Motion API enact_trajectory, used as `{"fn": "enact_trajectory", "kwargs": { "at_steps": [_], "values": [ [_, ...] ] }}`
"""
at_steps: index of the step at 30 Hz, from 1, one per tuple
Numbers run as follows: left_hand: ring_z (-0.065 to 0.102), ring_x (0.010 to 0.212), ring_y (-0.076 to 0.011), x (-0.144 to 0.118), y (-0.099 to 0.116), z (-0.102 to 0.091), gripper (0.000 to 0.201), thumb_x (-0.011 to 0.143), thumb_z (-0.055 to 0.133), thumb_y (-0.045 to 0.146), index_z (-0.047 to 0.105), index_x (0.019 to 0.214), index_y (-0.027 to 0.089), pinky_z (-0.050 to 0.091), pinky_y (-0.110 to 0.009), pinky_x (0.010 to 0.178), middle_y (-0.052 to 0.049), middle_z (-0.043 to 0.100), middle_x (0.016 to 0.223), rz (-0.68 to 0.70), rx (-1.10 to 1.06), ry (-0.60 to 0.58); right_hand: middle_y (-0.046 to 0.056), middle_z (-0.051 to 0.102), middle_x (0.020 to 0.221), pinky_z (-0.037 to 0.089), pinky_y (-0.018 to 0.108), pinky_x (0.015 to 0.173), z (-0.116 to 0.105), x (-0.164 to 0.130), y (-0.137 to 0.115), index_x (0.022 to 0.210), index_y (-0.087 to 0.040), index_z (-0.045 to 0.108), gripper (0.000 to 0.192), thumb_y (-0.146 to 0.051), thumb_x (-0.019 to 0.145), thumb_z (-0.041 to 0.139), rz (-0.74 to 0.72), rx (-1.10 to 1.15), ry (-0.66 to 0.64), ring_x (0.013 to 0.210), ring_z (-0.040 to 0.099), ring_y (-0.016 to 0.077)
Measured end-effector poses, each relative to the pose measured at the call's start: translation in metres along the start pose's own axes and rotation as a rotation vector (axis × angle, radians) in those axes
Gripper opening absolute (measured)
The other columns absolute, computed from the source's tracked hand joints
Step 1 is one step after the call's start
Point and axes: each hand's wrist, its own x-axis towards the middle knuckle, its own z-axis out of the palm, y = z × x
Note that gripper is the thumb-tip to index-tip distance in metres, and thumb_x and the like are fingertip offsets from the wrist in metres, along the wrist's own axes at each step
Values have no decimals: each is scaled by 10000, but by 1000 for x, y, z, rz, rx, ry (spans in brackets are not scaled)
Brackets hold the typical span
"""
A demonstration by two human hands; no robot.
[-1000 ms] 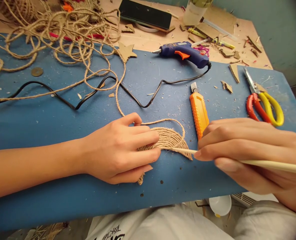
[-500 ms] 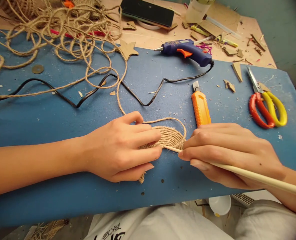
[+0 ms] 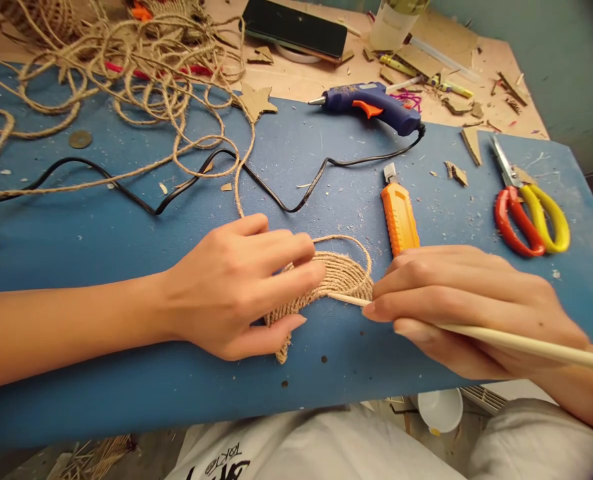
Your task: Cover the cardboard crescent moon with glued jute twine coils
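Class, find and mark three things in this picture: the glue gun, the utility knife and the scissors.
glue gun [image 3: 376, 107], head view, on its blue body.
utility knife [image 3: 400, 217], head view, on the orange casing.
scissors [image 3: 531, 213], head view, on the red and yellow handles.

Two hands are seen, the left hand [image 3: 231, 287] and the right hand [image 3: 466, 300]. One wooden stick [image 3: 501, 339] is counted, and one coiled jute disc [image 3: 336, 277]. One glue gun [image 3: 376, 107], one orange utility knife [image 3: 399, 215] and one pair of scissors [image 3: 526, 207] are counted on the blue worktop [image 3: 101, 233]. One cardboard star [image 3: 255, 101], one phone [image 3: 296, 28] and one coin [image 3: 80, 139] are seen.
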Motion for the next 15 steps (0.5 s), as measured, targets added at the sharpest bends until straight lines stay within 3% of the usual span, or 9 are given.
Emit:
{"fn": "enact_trajectory", "kwargs": {
  "at_steps": [4, 9, 15],
  "values": [
    [636, 849, -238, 0, 2, -1, 367, 991, 611, 381, 590, 1267, 140, 430, -390, 727, -135, 724, 1204, -142, 32, -56, 80, 758, 911, 578, 286, 760, 8, 1, 1, 1116, -129, 682, 126, -193, 1127, 574, -8, 2, -14, 843, 731, 136],
    [627, 840, -245, 1, 2, 1, 283, 942, 593, 270, 604, 1202, 159, 424, -412, 735, -124, 723, 1174, -139, 9, -64, 87, 756, 924, 579, 292, 760, 11, 2, 1, 1112, -122, 671, 91, -145, 1109, 583, -15, 9, -33, 862, 731, 141],
    [610, 833, -246, 1, 2, 2, 274, 934, 599, 264, 613, 1187, 160, 430, -420, 740, -126, 723, 1178, -137, 8, -65, 88, 762, 921, 578, 294, 738, 10, 4, 1, 1085, -115, 662, 52, -101, 1081, 612, -21, 1, -46, 856, 747, 150]
  ]
}}
